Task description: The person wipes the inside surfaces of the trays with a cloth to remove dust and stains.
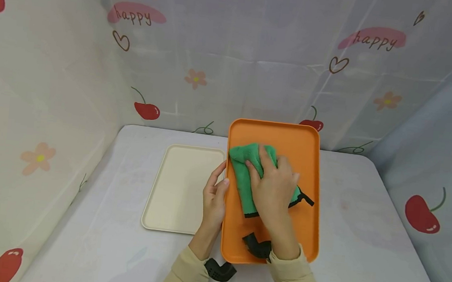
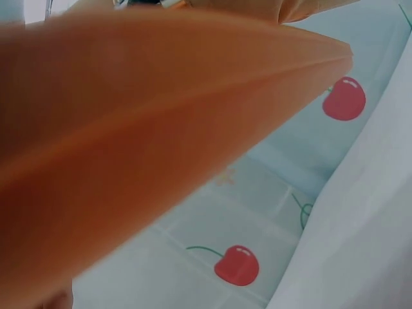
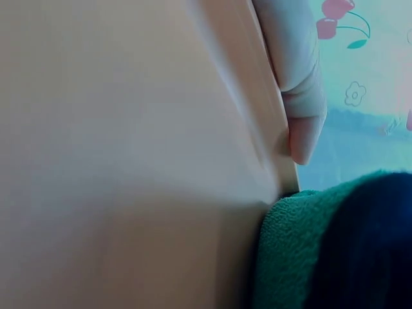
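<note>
An orange tray point(image 1: 275, 134) is held up at a tilt, long side toward me. My left hand point(image 1: 214, 200) grips its left side, thumb at the rim and other fingers at the edge. In the right wrist view a finger point(image 3: 302, 90) of that hand lies along the tray's rim point(image 3: 270, 96). A green cloth point(image 1: 244, 160) with dark edging lies folded on the tray's face. My right hand point(image 1: 274, 185) holds the cloth against the tray, thumb and index finger spread over it. The blurred tray point(image 2: 161, 129) fills much of the left wrist view.
A cream tray point(image 1: 181, 191) lies flat on the white table point(image 1: 362, 242), left of the orange one and partly behind my left hand. Curtains point(image 1: 256, 72) printed with cherries surround the table. A black wrist mount point(image 1: 220, 271) sits by the left sleeve, another point(image 1: 257, 246) by the right.
</note>
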Demonstrator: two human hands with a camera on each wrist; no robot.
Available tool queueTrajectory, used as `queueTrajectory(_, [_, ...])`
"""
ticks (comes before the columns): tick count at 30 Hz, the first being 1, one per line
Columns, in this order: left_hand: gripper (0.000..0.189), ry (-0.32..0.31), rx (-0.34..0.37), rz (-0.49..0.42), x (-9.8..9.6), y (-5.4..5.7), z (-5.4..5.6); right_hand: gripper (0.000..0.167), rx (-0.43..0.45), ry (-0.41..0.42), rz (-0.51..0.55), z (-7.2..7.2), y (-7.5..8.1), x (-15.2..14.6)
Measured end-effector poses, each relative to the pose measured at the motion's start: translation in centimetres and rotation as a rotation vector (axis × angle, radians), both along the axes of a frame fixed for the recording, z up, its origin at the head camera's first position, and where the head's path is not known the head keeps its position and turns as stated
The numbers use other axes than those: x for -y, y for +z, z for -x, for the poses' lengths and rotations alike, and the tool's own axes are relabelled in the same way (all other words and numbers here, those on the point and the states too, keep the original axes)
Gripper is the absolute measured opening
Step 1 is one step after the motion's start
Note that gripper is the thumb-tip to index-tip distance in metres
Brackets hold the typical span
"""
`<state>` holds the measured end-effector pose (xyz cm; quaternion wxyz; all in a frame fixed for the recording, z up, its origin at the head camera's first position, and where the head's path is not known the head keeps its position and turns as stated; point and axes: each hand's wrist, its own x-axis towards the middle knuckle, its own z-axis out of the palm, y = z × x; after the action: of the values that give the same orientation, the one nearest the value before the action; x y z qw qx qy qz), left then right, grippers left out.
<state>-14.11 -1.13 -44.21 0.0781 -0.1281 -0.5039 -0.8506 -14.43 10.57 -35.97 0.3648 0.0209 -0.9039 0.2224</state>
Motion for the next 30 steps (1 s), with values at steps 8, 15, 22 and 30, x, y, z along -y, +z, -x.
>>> queueTrajectory(8, [0.045, 0.024, 0.013, 0.007, 0.0, 0.0, 0.0, 0.049, -0.006, 0.018, 0.001, 0.0, 0.0, 0.3])
queueTrajectory(15, [0.045, 0.025, 0.027, 0.000, 0.0, 0.1, -0.1, 0.050, -0.003, 0.025, -0.004, 0.1, -0.1, 0.2])
queueTrajectory(22, [0.045, 0.039, 0.039, 0.003, -0.1, 0.3, -0.2, 0.050, 0.006, 0.025, 0.002, 0.1, -0.2, -0.2])
queueTrajectory(30, [0.044, 0.052, 0.046, 0.011, -0.1, 0.3, -0.2, 0.049, 0.010, 0.006, 0.024, 0.1, -0.3, -1.5])
